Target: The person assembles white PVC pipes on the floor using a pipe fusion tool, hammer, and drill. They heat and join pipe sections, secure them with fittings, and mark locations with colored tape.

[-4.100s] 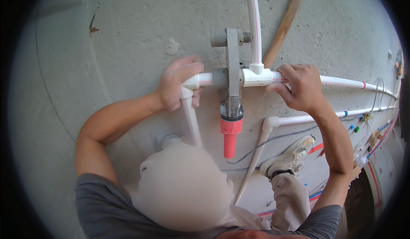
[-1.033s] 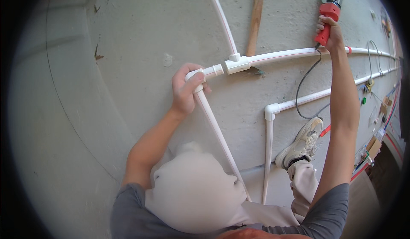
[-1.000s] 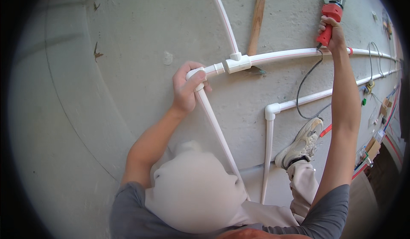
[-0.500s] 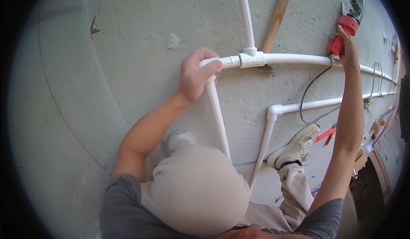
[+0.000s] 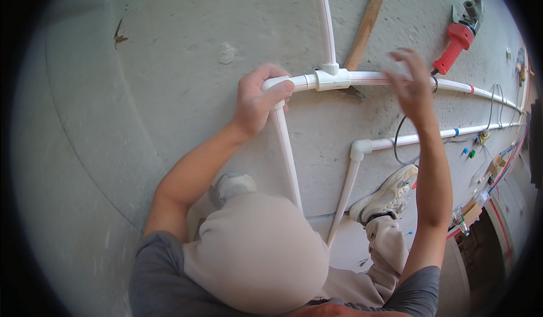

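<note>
Fingers of your left hand (image 5: 254, 101) wrap the white elbow (image 5: 274, 82); your right hand (image 5: 414, 88) spreads empty fingers, red tool (image 5: 454, 48) to their right.

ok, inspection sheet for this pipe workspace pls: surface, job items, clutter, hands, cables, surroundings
Surface: grey concrete floor, rough and marked.
Job items: white elbow on a short pipe that meets the white tee; joint depth can't be told. Red-handled tool lies beyond the long pipe.
Clutter: wooden stick near the white tee; cardboard box and small green piece at right.
Hands: left hand grips the white elbow; right hand open, blurred, holding nothing visible; contact with the long pipe unclear.
Cables: dark cable from the red-handled tool, crossing the long pipe, partly hidden by the right arm.
Surroundings: second pipe run beside the person's shoe.
</note>
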Demonstrator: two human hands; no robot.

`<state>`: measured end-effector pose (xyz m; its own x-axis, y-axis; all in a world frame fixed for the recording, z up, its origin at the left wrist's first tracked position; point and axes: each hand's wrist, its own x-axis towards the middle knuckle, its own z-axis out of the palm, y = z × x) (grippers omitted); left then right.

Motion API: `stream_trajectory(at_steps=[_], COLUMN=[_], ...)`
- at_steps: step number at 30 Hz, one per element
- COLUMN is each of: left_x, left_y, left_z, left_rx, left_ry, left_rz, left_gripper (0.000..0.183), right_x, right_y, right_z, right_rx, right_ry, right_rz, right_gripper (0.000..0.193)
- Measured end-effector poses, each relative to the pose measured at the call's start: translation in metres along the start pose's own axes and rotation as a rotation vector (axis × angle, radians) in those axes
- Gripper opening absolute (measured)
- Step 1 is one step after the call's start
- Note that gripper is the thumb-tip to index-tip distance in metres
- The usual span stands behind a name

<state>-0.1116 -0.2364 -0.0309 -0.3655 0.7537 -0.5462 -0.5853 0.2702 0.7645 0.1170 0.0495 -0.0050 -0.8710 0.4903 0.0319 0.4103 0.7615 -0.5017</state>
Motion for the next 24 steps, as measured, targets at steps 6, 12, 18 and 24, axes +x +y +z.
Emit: stream_trajectory(at_steps=[6, 12, 18, 24], left_x=[-0.004, 0.007, 0.008, 0.012], left_y=[0.000, 0.003, 0.011, 0.010], left_z=[0.012, 0.018, 0.020, 0.020], left_rx=[-0.244, -0.041, -0.032, -0.007], left_ry=[0.098, 0.191, 0.191, 0.178], left_rz=[-0.146, -0.147, -0.167, -0.189], left_gripper=[0.039, 0.038, 0.036, 0.036], right_x=[0.013, 0.014, 0.015, 0.013], right_y=[-0.035, -0.027, -0.032, -0.033], right_z=[0.015, 0.013, 0.015, 0.019], right_rx=[-0.136, -0.082, -0.066, -0.044], right_ry=[-0.347, -0.402, -0.402, -0.336], right_rz=[-0.152, -0.115, -0.081, -0.080], right_gripper=[0.042, 0.044, 0.048, 0.046])
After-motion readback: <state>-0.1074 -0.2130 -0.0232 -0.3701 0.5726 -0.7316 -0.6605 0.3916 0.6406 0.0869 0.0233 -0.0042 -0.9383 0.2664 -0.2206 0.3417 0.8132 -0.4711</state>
